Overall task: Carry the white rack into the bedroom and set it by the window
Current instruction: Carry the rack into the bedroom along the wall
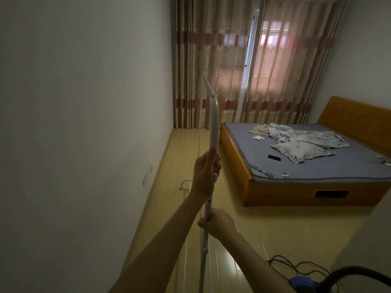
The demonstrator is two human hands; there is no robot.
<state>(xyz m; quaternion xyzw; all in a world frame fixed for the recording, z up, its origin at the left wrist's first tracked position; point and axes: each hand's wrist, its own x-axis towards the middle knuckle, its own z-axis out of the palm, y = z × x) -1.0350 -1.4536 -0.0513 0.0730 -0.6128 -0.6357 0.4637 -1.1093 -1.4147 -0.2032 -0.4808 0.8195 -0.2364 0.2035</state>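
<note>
Both hands grip the white rack's [214, 123] upright tube, the left hand [206, 176] above the right hand [218, 226], carrying it inside the bedroom beside the wall. Next, probably walk it forward between wall and bed [306, 166] to the curtained window [250, 45].

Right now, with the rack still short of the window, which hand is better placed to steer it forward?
Probably the left hand: it grips the white rack higher on the tube, toward the curtains. The right hand holds lower, bearing weight.
</note>
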